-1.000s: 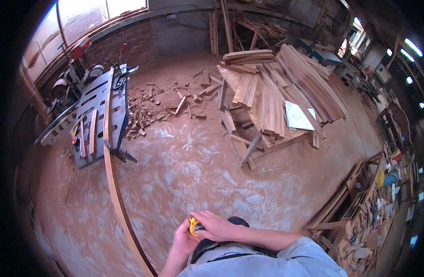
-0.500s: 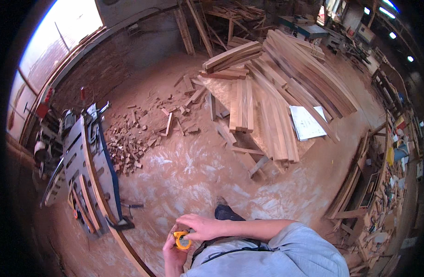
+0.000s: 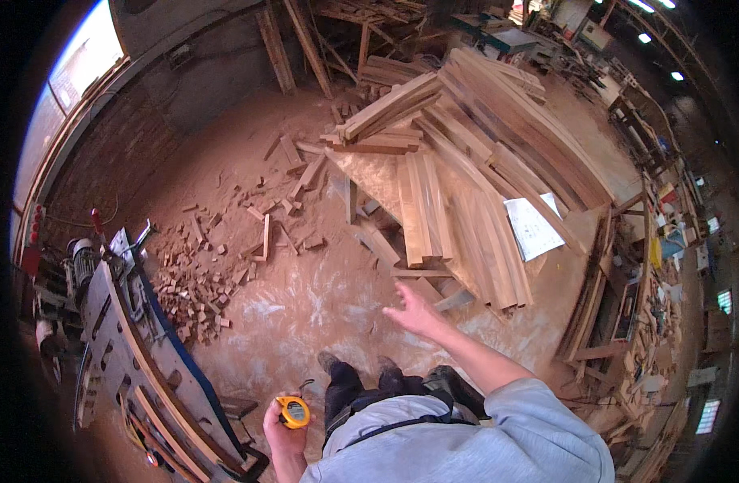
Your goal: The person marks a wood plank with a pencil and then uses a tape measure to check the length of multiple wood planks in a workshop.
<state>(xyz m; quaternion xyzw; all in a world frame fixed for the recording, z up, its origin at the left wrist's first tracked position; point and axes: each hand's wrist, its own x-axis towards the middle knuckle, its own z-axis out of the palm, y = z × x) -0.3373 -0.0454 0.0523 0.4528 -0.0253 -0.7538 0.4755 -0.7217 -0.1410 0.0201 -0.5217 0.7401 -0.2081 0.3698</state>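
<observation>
A yellow tape measure [image 3: 294,412] sits in my left hand [image 3: 281,429], whose fingers are wrapped round its case beside my body. My right hand [image 3: 412,312] is stretched forward, empty, with its fingers apart. It hovers over the dusty floor, short of the stack of wooden boards [image 3: 466,229]. A shorter bundle of squared timber [image 3: 422,209] lies at that stack's near left side. On the boards rests a white sheet of paper [image 3: 534,225] with markings.
At left stands a machine with a slotted grey table [image 3: 116,354], long wooden strips lying along it. Small wood offcuts [image 3: 188,298] are heaped on the floor beyond it. A cluttered bench [image 3: 655,322] with scraps runs along the right.
My right hand has left the tape measure and reached forward and right, toward the boards. My left hand still holds the tape measure, slightly further left. The view has shifted.
</observation>
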